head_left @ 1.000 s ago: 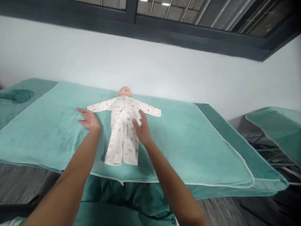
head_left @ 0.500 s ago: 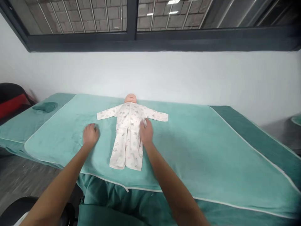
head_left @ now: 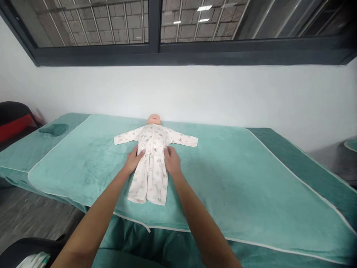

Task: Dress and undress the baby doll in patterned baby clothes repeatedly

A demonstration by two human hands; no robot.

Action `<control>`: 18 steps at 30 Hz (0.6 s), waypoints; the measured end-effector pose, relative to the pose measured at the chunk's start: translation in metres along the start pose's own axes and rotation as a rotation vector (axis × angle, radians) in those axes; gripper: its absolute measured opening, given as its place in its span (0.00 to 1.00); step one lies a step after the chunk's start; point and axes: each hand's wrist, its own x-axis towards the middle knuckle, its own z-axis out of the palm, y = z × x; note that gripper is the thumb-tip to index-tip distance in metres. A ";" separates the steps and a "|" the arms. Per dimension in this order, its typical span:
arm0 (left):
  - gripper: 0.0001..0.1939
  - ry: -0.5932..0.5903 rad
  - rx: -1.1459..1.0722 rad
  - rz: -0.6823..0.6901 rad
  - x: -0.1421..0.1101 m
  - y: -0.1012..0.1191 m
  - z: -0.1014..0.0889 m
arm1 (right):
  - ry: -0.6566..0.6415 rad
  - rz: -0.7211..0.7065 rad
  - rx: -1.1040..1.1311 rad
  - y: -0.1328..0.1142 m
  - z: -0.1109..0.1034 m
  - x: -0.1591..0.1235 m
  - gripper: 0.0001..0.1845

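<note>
A baby doll point(head_left: 154, 119) lies on its back on the bed, its head toward the wall. It wears a white printed long-sleeved shirt point(head_left: 153, 138) with both sleeves stretched out sideways, and matching white trousers point(head_left: 149, 182). My left hand point(head_left: 134, 160) is at the doll's waist on the left, thumb over the shirt's lower edge and fingers along its side. On the opposite side, my right hand point(head_left: 172, 161) has its fingers curled at the shirt's hem. Some fingertips of both hands are hidden.
A green padded cover point(head_left: 237, 186) with white piping spreads over the bed. The bed's left end has a face hole point(head_left: 54, 129). Behind it stand a white wall point(head_left: 209, 93) and a dark window frame point(head_left: 181, 56). Black chairs point(head_left: 25, 249) are at the left.
My left hand has moved right, from the bed cover to the doll's waist, and taken the shirt's edge. My right hand has slid slightly down along the doll's side. The view has tilted slightly.
</note>
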 end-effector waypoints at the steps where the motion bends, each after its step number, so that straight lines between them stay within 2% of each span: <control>1: 0.33 -0.018 -0.022 0.006 0.002 0.002 0.001 | -0.011 -0.004 0.012 0.001 0.001 0.001 0.31; 7: 0.36 -0.017 -0.222 0.024 0.017 0.002 0.006 | -0.058 -0.026 0.146 0.006 0.005 0.004 0.36; 11: 0.34 0.019 -0.181 0.009 0.013 0.000 0.009 | 0.018 -0.027 0.130 0.003 0.002 0.003 0.34; 15: 0.29 0.173 -0.031 0.017 -0.026 -0.010 0.000 | 0.112 -0.027 0.225 0.001 -0.009 -0.008 0.31; 18: 0.22 0.330 0.183 0.150 -0.083 -0.041 -0.025 | 0.105 -0.022 0.301 0.003 -0.020 -0.030 0.27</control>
